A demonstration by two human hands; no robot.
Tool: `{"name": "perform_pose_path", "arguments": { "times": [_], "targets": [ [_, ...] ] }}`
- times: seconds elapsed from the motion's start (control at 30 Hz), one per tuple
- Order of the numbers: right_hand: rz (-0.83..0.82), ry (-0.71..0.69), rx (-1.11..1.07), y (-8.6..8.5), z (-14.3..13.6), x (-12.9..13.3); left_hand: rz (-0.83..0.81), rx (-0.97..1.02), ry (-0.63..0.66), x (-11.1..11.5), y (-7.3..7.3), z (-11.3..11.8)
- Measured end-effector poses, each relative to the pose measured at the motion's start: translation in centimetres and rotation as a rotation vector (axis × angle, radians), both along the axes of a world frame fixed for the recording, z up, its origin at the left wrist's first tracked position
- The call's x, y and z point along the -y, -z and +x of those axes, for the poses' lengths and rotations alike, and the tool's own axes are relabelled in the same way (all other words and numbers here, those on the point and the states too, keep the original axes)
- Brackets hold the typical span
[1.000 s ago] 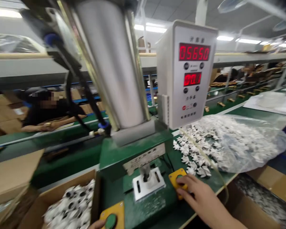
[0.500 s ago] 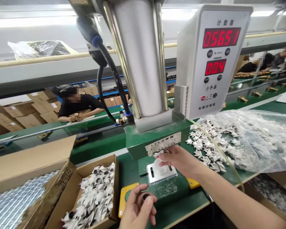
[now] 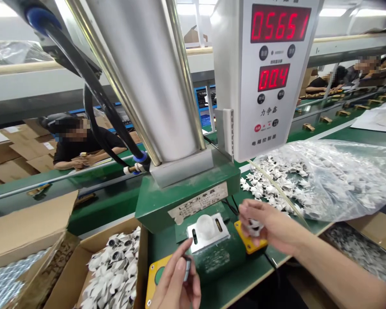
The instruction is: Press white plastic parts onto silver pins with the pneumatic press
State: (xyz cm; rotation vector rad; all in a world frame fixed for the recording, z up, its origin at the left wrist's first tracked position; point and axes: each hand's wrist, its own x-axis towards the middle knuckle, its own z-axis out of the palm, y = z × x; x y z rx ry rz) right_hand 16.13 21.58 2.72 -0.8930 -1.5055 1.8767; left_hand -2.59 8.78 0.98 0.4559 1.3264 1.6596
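My left hand is closed on a small dark ring with a shiny edge, pinched between thumb and fingers in front of the press. Above the right yellow button box, my right hand is closed around a white finned plastic part, which the fingers partly cover. Between the hands lies a slotted metal plate with a round white dome on it, under the green press head. Beside my left hand is another yellow box with a green button.
A carton of white finned parts, some with dark rings, stands left, near a carton of shiny metal pieces. Loose white parts and a clear bag lie right. A counter box reads 05651. Another person works across the conveyor.
My right hand has moved away from the dome to the right, with a white part now plainly in its fingers. My left hand has turned its ring edge-on. The camera view has shifted.
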Motion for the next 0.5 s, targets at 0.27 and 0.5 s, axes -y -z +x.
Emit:
{"name": "perform_pose_path", "arguments": {
  "times": [0.27,0.5],
  "targets": [
    [1.052,0.179,1.226,4.9,3.7,-6.2,0.240,0.356,0.026,-5.6,-1.8,1.5],
    [1.165,0.127,1.375,7.0,3.2,-7.0,0.353,0.472,0.101,-7.6,-1.8,2.9]
  ]
}}
